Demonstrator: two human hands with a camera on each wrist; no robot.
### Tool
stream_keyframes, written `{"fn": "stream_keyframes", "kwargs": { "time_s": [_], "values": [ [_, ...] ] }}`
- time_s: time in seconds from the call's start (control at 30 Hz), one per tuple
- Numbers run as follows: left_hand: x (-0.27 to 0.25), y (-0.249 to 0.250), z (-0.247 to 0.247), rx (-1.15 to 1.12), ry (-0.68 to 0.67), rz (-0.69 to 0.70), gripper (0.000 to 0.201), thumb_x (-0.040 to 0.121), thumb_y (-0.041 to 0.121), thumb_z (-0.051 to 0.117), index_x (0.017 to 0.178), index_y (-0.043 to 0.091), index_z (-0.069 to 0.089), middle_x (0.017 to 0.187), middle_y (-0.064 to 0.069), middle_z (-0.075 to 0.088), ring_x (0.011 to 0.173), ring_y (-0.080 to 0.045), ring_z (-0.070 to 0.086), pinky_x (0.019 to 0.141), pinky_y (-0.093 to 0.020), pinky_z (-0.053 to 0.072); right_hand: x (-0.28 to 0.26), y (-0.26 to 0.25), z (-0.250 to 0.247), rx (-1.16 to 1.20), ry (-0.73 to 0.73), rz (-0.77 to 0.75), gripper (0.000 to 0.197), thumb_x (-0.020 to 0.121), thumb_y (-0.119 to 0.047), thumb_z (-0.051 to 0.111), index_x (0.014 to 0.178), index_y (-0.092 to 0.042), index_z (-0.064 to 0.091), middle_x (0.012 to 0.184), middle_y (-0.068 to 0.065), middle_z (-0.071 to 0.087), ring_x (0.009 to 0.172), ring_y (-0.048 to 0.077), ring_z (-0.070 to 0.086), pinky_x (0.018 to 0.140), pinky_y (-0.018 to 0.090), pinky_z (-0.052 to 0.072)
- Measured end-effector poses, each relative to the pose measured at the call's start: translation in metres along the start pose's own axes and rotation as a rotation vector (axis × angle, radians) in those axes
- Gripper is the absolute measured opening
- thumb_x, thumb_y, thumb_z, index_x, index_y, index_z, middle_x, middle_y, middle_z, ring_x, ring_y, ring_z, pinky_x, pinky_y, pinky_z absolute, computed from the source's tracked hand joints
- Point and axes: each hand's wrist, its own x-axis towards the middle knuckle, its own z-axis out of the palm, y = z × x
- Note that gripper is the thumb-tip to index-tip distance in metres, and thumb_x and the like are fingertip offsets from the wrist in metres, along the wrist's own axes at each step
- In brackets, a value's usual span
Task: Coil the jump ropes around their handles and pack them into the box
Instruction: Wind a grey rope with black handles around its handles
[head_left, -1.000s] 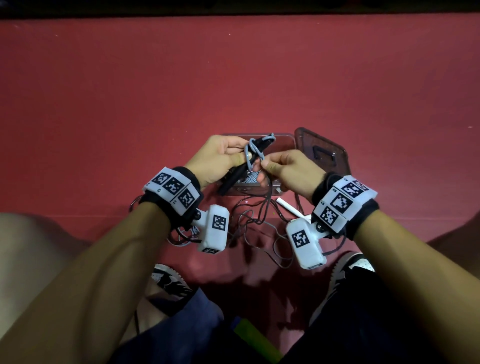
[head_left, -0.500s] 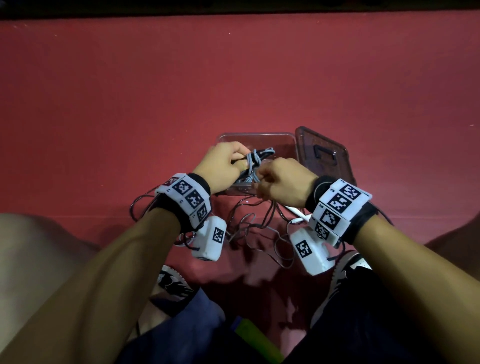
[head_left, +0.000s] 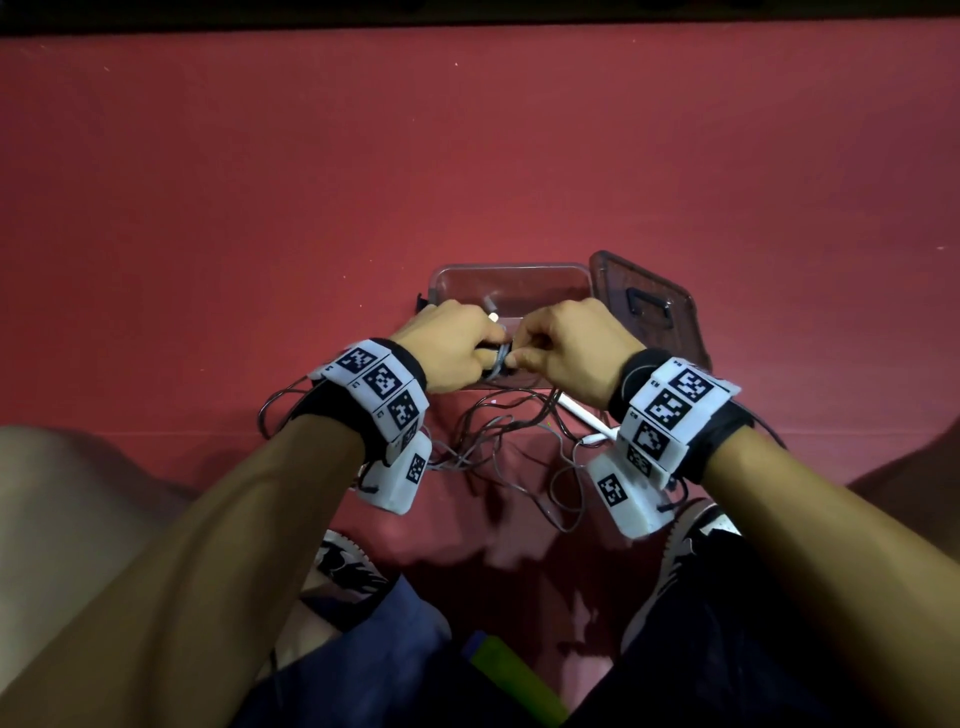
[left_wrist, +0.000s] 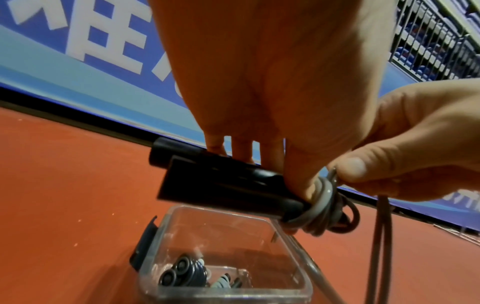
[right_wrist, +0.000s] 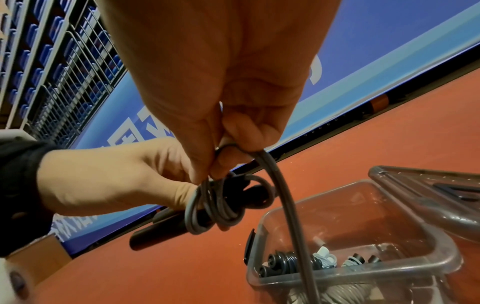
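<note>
My left hand (head_left: 457, 345) grips a pair of black jump-rope handles (left_wrist: 221, 183) held together, with grey rope (left_wrist: 320, 207) coiled round their end. My right hand (head_left: 558, 345) pinches that same grey rope (right_wrist: 283, 197) right beside the coil; a strand hangs down from the pinch. Both hands hover just above the near edge of the clear plastic box (head_left: 511, 283). Inside the box (right_wrist: 405, 265) lie coiled ropes with black handles (right_wrist: 283, 262). Loose rope (head_left: 498, 441) trails on the red floor under my wrists.
The box's dark lid (head_left: 649, 306) leans at its right side. A white rope handle (head_left: 584, 415) lies on the floor near my right wrist. My shoes (head_left: 348, 566) and legs are at the bottom. A blue banner wall (left_wrist: 78, 51) runs behind the floor.
Both hands have dropped lower and closer together over the box's near edge. The rope loops that stood above the handles are now drawn tight round them.
</note>
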Motion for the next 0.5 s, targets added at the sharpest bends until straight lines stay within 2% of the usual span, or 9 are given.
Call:
{"fn": "stream_keyframes", "kwargs": {
  "time_s": [0.1, 0.2, 0.27, 0.33, 0.37, 0.43, 0.5],
  "values": [
    [-0.002, 0.001, 0.003, -0.073, -0.056, -0.002, 0.012, 0.094, 0.017, 0.056, 0.087, 0.015, 0.065, 0.072, -0.006, 0.059, 0.076, -0.031, 0.059, 0.07, -0.037, 0.051, 0.002, 0.004, 0.001, 0.019, 0.015, 0.008, 0.018, 0.088, -0.038, 0.072, 0.08, -0.023, 0.065, 0.08, -0.002, 0.069, 0.081, 0.021, 0.062, 0.072, 0.03, 0.046],
    [-0.004, 0.004, 0.005, -0.162, -0.098, 0.01, 0.014, 0.093, 0.005, 0.052, 0.084, 0.006, 0.063, 0.067, -0.005, 0.051, 0.062, -0.019, 0.048, 0.06, -0.031, 0.041, 0.002, 0.006, 0.001, 0.044, 0.031, -0.018, 0.02, 0.088, -0.037, 0.073, 0.088, -0.018, 0.068, 0.087, 0.0, 0.071, 0.084, 0.02, 0.063, 0.074, 0.028, 0.043],
    [-0.006, 0.006, 0.004, -0.224, -0.14, 0.012, 0.018, 0.09, -0.002, 0.049, 0.084, 0.006, 0.064, 0.064, -0.004, 0.047, 0.057, -0.015, 0.041, 0.056, -0.029, 0.035, 0.001, 0.007, 0.002, 0.051, 0.036, -0.033, 0.021, 0.088, -0.038, 0.073, 0.09, -0.018, 0.069, 0.088, -0.002, 0.071, 0.087, 0.02, 0.064, 0.077, 0.029, 0.046],
    [-0.007, 0.006, 0.002, -0.276, -0.186, 0.028, 0.028, 0.087, -0.005, 0.049, 0.095, 0.011, 0.07, 0.071, -0.014, 0.057, 0.06, -0.018, 0.047, 0.057, -0.034, 0.039, 0.002, 0.008, 0.003, 0.05, 0.056, -0.033, 0.02, 0.086, -0.042, 0.073, 0.089, -0.022, 0.068, 0.089, -0.005, 0.068, 0.088, 0.021, 0.063, 0.081, 0.036, 0.052],
    [-0.008, 0.006, 0.001, -0.297, -0.195, 0.041, 0.033, 0.087, -0.004, 0.051, 0.104, 0.014, 0.072, 0.082, -0.019, 0.065, 0.066, -0.022, 0.054, 0.061, -0.038, 0.046, 0.002, 0.01, 0.002, 0.05, 0.061, -0.029, 0.02, 0.085, -0.043, 0.073, 0.088, -0.023, 0.068, 0.089, -0.006, 0.065, 0.088, 0.02, 0.062, 0.081, 0.039, 0.052],
    [-0.009, 0.006, -0.001, -0.33, -0.185, 0.04, 0.038, 0.089, 0.001, 0.056, 0.118, 0.02, 0.072, 0.107, -0.016, 0.073, 0.091, -0.029, 0.067, 0.082, -0.045, 0.054, 0.003, 0.013, -0.001, 0.071, 0.059, -0.015, 0.019, 0.084, -0.045, 0.074, 0.085, -0.026, 0.068, 0.09, -0.005, 0.062, 0.088, 0.019, 0.061, 0.082, 0.04, 0.052],
    [-0.01, 0.005, -0.001, -0.319, -0.162, 0.02, 0.038, 0.092, 0.008, 0.06, 0.125, 0.025, 0.07, 0.12, -0.008, 0.072, 0.112, -0.027, 0.065, 0.099, -0.046, 0.051, 0.004, 0.016, -0.003, 0.093, 0.044, 0.003, 0.019, 0.085, -0.048, 0.072, 0.08, -0.031, 0.064, 0.086, -0.007, 0.067, 0.085, 0.017, 0.063, 0.08, 0.041, 0.054]
  ]
}}
